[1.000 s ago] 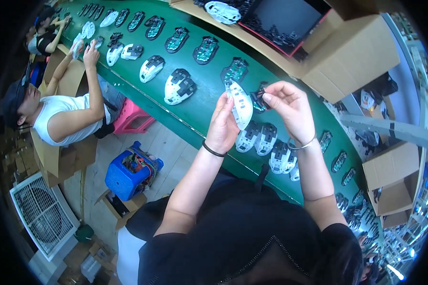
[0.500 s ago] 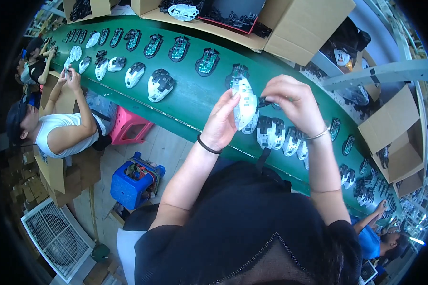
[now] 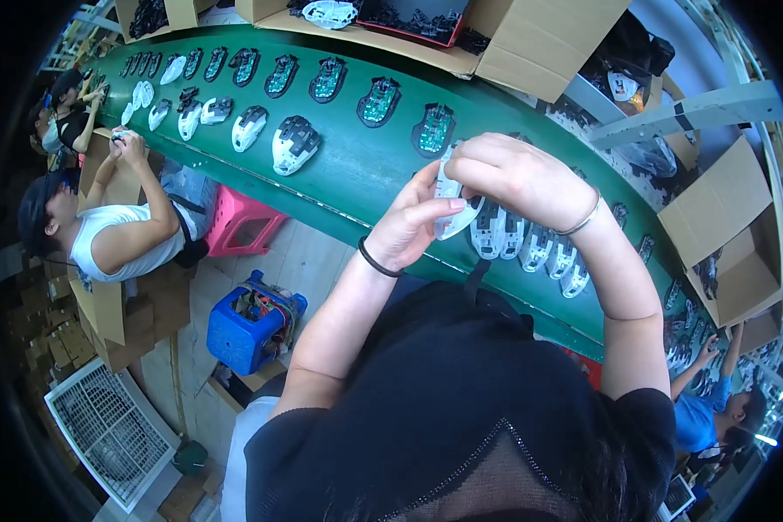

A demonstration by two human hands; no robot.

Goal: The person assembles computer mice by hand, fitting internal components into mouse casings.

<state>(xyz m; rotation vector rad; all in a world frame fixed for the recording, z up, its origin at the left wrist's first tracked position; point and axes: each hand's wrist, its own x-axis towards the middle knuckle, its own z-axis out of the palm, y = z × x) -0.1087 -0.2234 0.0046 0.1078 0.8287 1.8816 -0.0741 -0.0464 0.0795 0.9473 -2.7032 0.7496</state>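
Note:
In front of me a white computer mouse shell (image 3: 449, 197) is tilted up over the bench edge. My left hand (image 3: 407, 223) grips its left side, thumb laid across the lower part. Curled over the shell's upper right, my right hand (image 3: 520, 178) has its fingertips pressed together against it; whatever they pinch is hidden. Just beyond lies a black mouse base with a green circuit board (image 3: 432, 130), and similar bases run off to the left. Below my right hand, several white-and-black mouse shells (image 3: 536, 248) stand in a row. Another mouse shell (image 3: 296, 145) lies farther left.
The long green bench (image 3: 357, 174) crosses the view. Cardboard boxes (image 3: 544, 43) line its far side, beside a metal beam (image 3: 705, 109). Co-workers sit at left (image 3: 130, 230) and right (image 3: 700, 418). A blue stool (image 3: 244, 329) and a pink stool (image 3: 237, 228) stand on the floor.
My right hand has moved left onto the shell, and the small black part it pinched is now out of sight. My view has shifted, baring the circuit-board base beyond the shell.

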